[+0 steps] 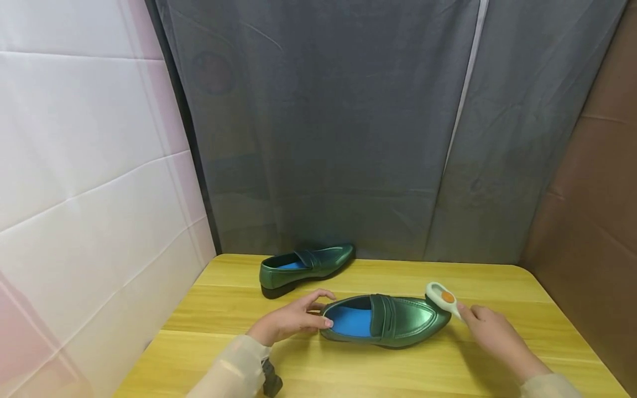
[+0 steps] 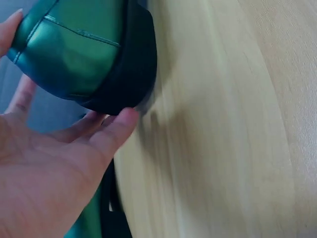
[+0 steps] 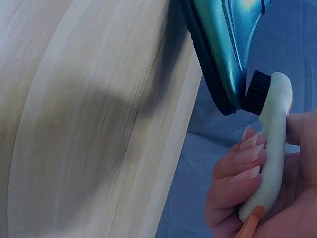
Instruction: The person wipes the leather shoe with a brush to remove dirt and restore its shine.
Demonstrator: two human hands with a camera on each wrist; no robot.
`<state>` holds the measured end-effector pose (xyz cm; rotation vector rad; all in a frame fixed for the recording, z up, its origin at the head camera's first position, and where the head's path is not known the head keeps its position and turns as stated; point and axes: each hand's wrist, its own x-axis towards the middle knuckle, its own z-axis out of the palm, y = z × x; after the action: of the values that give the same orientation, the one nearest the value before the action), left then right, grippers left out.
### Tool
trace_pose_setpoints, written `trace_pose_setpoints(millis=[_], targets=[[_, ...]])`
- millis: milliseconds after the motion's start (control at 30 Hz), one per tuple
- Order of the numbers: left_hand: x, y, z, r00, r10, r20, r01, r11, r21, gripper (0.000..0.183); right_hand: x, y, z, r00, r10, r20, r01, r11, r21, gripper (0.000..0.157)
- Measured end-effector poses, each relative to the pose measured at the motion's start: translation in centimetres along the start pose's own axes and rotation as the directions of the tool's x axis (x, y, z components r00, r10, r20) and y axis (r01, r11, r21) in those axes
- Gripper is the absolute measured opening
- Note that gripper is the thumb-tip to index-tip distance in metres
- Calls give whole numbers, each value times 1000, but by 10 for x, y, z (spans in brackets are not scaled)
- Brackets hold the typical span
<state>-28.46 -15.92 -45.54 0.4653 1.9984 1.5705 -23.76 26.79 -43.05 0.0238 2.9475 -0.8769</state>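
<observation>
A shiny green loafer with a blue insole lies across the table, toe to the right. My left hand holds its heel end, thumb at the opening's rim; in the left wrist view the fingers reach around the dark heel. My right hand grips a pale-handled shoe brush with an orange oval on its head. Seen from the right wrist, the brush's black bristles meet the loafer's toe tip, and the fingers curl round the handle.
A second green loafer stands at the back of the wooden table, close to a grey curtain. A white cloth wall flanks the left side and a brown one the right.
</observation>
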Motion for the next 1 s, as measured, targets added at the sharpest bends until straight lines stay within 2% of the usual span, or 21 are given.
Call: trace_pose_setpoints(millis=[100, 267, 367, 500, 600, 700, 1000], targets=[[-3, 3, 3, 1000, -12, 7, 12, 1000, 4, 61, -2, 0, 0, 1000, 0, -3, 0, 1000, 28, 62], [-9, 14, 8, 1000, -14, -7, 14, 1000, 22, 55, -4, -2, 0, 1000, -4, -9, 4, 999, 47, 61], [-12, 26, 14, 997, -45, -58, 47, 998, 36, 53, -4, -3, 0, 1000, -4, -15, 5, 998, 63, 61], [-12, 36, 26, 984, -77, -162, 80, 997, 15, 49, -4, -4, 3, 1000, -4, -15, 5, 996, 84, 60], [-10, 36, 34, 969, -53, -240, 47, 998, -34, 48, -4, -4, 7, 1000, -7, 0, 7, 996, 89, 60], [-8, 33, 39, 958, -29, -287, 2, 996, -94, 47, -4, -3, 10, 1000, -10, 6, 9, 997, 82, 61], [-3, 30, 38, 943, -10, -332, -72, 970, -232, 44, 2, -10, 20, 999, -20, -39, 23, 997, 74, 62]])
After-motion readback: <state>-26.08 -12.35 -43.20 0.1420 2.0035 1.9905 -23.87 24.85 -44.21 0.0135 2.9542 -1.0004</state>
